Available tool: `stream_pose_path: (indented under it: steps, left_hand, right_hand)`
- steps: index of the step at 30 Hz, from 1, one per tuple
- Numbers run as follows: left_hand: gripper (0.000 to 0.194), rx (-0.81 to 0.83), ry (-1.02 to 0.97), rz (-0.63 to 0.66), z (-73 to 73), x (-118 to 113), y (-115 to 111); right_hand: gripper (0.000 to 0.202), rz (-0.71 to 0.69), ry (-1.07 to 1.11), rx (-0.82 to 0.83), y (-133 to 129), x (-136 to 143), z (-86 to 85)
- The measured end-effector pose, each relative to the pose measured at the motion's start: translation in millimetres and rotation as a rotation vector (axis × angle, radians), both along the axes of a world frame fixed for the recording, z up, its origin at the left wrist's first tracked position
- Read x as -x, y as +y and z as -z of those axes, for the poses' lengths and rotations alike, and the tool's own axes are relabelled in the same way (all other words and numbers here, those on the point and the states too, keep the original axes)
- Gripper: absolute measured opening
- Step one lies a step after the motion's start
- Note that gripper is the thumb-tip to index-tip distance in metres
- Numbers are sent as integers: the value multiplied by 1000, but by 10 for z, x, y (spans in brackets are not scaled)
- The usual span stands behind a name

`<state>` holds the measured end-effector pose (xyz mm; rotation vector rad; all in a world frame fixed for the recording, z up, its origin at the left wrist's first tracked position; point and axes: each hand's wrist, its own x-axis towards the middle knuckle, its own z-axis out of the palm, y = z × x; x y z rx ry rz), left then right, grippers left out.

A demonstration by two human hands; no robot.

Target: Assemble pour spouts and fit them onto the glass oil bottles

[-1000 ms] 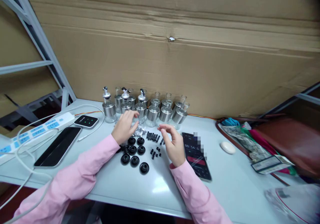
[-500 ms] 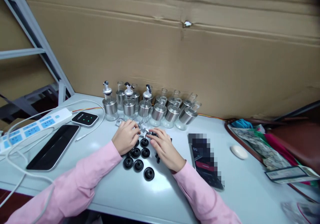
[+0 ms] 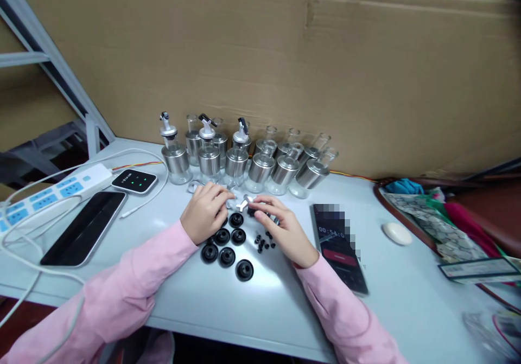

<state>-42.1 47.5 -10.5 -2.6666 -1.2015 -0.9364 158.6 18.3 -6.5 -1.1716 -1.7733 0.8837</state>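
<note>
In the head view, a small silver pourer spout [image 3: 244, 203] sits between my hands over the table. My right hand [image 3: 285, 228] pinches its right side with thumb and fingertips. My left hand [image 3: 207, 211] is curled just left of it, fingers bent over other shiny silver parts; what it grips is hidden. Black round stoppers [image 3: 227, 256] lie in a cluster below my hands. Several tiny black pieces [image 3: 265, 242] are scattered under my right palm. Behind stand glass bottles with steel sleeves [image 3: 261, 167]; three front-left ones carry silver pourers with black caps [image 3: 207, 128].
To the left lie a black phone [image 3: 83, 228], a small device with green lights [image 3: 134, 181], and a white power strip [image 3: 52, 193] with cables. On the right are a phone showing a timer [image 3: 340, 255], a white oval object [image 3: 397, 234], and a brown bag [image 3: 480, 212]. Cardboard [image 3: 260, 55] stands behind.
My right hand has shifted slightly right, uncovering the tiny black pieces, and the silver spout now shows more clearly between my hands. The camera view has tilted downward.
</note>
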Motion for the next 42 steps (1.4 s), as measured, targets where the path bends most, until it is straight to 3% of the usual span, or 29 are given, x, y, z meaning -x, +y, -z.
stream_pose_path:
  steps: [5, 9, 13, 16, 18, 22, 26, 32, 42]
  left_hand:
    - [17, -188, -36, 136, -16, -43, -61]
    - [20, -291, -63, 296, -18, -75, -106]
    - [23, -257, -93, 351, -23, -100, -139]
    - [22, -212, -118, 363, -14, -104, -141]
    - [21, -205, -124, 363, -5, -103, -136]
    - [20, -215, -74, 343, 0, -104, -136]
    - [22, -206, -65, 354, -4, -108, -141]
    - [26, -180, -90, 356, 6, -101, -138]
    - [27, -201, -82, 350, -13, -106, -128]
  right_hand:
    - [20, 57, 371, 228, -51, -107, -56]
    - [21, -45, 593, 468, -115, -117, -114]
    - [28, -166, 637, 582, -155, -73, -166]
    - [26, -150, 542, 515, -149, -76, -163]
    - [22, -55, 390, 385, -129, -110, -155]
    - [11, 155, -195, 40, -90, -209, -157]
    - [8, 73, -592, 27, -90, -240, -153]
    - [5, 34, -771, 67, -124, -189, -120]
    - [9, 38, -705, 49, -112, -212, -88]
